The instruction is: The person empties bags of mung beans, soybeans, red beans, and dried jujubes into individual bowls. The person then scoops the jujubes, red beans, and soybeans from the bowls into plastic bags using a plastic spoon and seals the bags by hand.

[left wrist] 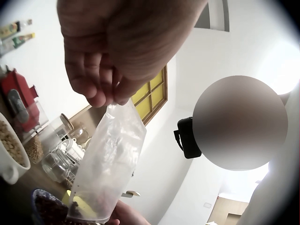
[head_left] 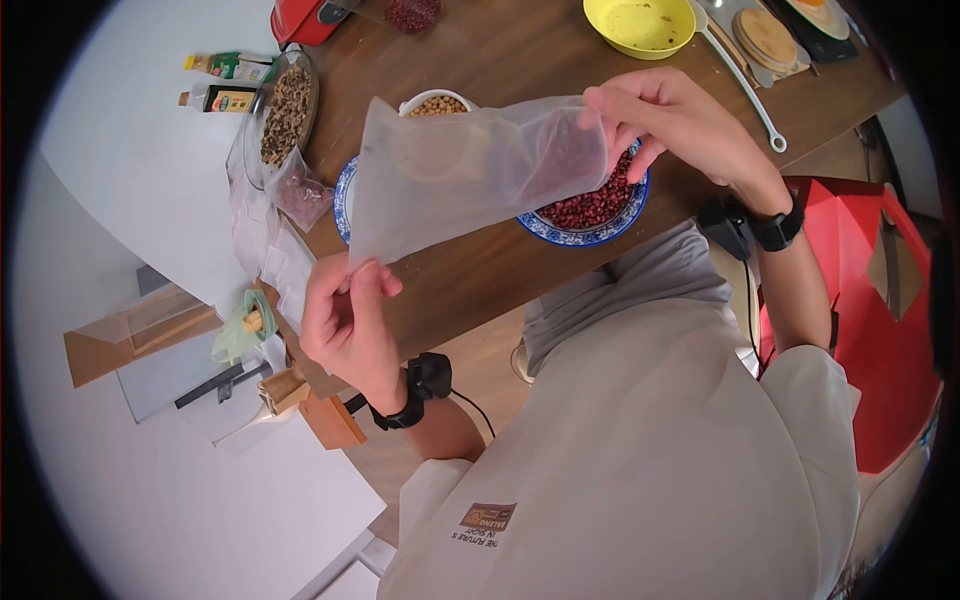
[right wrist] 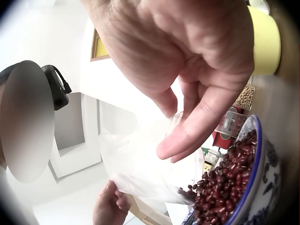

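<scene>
Head view: cloudy, see-through, creased bag (head_left: 450, 175), its ends in the pinch of left hand (head_left: 352, 325) and right hand (head_left: 685, 125).

right hand (right wrist: 187, 56) pinches a plastic bag (right wrist: 145, 185) — left hand (right wrist: 109, 207) holds its other end — near a bowl (right wrist: 256, 161) of red beans (right wrist: 227, 185).

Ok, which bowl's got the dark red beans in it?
Dark red beans fill the blue-and-white patterned bowl below your right hand. The white bowl with a handle holds tan beans; the bright yellow bowl isn't filled.
</scene>
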`<state>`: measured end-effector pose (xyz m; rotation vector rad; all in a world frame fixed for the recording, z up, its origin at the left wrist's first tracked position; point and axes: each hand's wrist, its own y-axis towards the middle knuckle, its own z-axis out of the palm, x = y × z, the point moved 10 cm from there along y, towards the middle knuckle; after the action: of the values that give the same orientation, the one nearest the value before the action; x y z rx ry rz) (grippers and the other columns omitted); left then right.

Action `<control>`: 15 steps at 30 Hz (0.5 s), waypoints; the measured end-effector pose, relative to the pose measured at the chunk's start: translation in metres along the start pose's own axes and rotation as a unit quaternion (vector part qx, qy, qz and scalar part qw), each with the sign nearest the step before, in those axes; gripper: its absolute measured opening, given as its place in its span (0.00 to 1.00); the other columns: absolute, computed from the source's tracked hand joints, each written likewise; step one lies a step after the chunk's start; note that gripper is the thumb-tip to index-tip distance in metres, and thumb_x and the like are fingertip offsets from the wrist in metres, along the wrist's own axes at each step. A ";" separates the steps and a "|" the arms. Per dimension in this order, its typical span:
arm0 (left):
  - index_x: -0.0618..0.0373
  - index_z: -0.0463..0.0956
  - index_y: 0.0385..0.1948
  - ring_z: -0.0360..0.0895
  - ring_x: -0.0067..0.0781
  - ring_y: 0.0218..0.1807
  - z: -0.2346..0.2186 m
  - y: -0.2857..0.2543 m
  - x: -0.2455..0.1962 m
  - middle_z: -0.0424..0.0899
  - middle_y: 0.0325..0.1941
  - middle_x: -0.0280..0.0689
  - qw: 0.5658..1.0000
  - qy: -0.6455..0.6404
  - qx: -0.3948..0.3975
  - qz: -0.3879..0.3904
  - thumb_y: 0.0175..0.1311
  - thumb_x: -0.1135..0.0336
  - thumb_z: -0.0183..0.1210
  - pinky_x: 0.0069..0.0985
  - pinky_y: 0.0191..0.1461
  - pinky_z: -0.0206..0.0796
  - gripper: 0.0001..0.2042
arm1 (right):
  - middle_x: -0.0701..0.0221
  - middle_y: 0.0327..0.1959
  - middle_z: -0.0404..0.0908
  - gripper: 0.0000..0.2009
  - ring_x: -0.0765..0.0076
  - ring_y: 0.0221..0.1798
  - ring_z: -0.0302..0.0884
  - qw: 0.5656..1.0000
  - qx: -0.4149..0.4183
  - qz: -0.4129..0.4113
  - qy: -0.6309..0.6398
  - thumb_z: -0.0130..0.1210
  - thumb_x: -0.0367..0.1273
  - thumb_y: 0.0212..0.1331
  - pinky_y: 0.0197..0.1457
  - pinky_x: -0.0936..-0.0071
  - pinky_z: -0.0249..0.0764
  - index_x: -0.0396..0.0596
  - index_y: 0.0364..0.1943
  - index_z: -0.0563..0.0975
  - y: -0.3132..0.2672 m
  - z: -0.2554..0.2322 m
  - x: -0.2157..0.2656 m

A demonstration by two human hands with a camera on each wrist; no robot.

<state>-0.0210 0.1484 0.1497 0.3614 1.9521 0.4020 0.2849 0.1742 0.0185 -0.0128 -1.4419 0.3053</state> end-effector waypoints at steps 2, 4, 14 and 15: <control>0.68 0.80 0.40 0.79 0.24 0.29 0.002 0.000 -0.001 0.82 0.31 0.38 1.000 0.007 0.007 0.010 0.68 0.85 0.57 0.18 0.34 0.69 0.05 | 0.69 0.31 0.87 0.20 0.76 0.32 0.88 1.000 0.003 -0.005 0.008 0.54 0.45 0.76 0.29 0.83 0.82 0.39 0.44 0.84 0.001 0.001 -0.003; 0.68 0.80 0.40 0.79 0.24 0.28 -0.002 0.000 0.000 0.82 0.31 0.38 1.000 0.004 0.005 0.007 0.68 0.85 0.58 0.18 0.34 0.69 0.05 | 0.69 0.31 0.87 0.20 0.76 0.32 0.88 1.000 0.001 -0.003 0.012 0.54 0.45 0.76 0.29 0.82 0.82 0.39 0.44 0.84 -0.001 0.001 0.000; 0.69 0.80 0.40 0.80 0.27 0.28 -0.009 -0.005 -0.008 0.81 0.36 0.43 0.998 0.007 -0.009 0.065 0.65 0.86 0.58 0.19 0.32 0.69 0.06 | 0.68 0.34 0.87 0.19 0.76 0.34 0.88 1.000 0.021 -0.006 0.020 0.53 0.43 0.77 0.31 0.82 0.83 0.39 0.46 0.84 0.002 0.007 0.000; 0.69 0.80 0.40 0.80 0.27 0.28 -0.010 -0.005 -0.008 0.81 0.36 0.43 0.998 0.007 -0.010 0.065 0.65 0.86 0.58 0.19 0.32 0.69 0.06 | 0.68 0.34 0.87 0.19 0.76 0.34 0.88 1.000 0.022 -0.007 0.019 0.53 0.43 0.77 0.31 0.82 0.83 0.39 0.46 0.84 0.002 0.007 -0.001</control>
<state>-0.0276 0.1389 0.1582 0.4756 1.9427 0.5092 0.2777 0.1750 0.0185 0.0264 -1.3969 0.3229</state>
